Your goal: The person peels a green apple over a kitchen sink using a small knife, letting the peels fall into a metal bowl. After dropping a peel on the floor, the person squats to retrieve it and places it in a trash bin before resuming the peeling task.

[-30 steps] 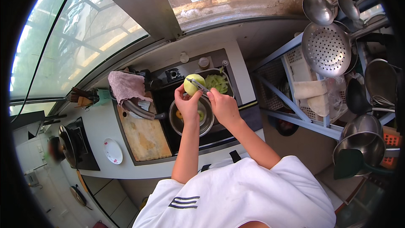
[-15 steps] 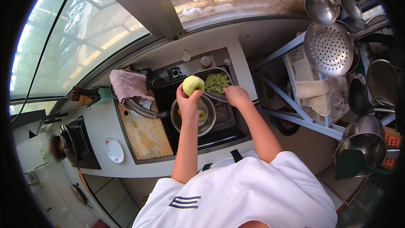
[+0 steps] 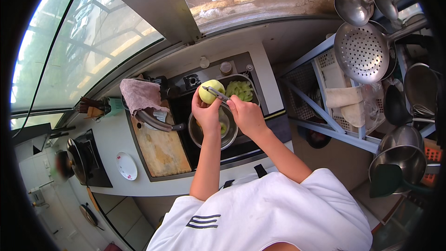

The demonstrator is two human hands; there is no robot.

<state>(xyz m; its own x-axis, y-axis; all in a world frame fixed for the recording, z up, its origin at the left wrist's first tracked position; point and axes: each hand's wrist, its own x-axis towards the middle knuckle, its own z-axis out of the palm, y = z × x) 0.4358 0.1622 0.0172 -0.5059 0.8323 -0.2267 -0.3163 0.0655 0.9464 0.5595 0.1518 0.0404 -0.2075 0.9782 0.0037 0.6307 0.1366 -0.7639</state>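
A pale green apple rests in my left hand, its fingers curled round the lower side. My right hand grips a grey peeler, and the peeler's head lies against the upper face of the apple. Just beyond my right hand, light green peelings lie heaped in a tray in the sink. Below the apple stands a round steel bowl; some pale green fruit shows inside it, and my left wrist and forearm hide part of the bowl.
To the left lies a wooden cutting board, with a pinkish cloth over a dark handle behind it. Further left are a white plate and a stove. Ladles and a steel skimmer hang at the right, before a blue rack.
My right hand has moved left from the tray of peelings, bringing the peeler up onto the apple. My left hand still holds the apple in nearly the same place, slightly turned.
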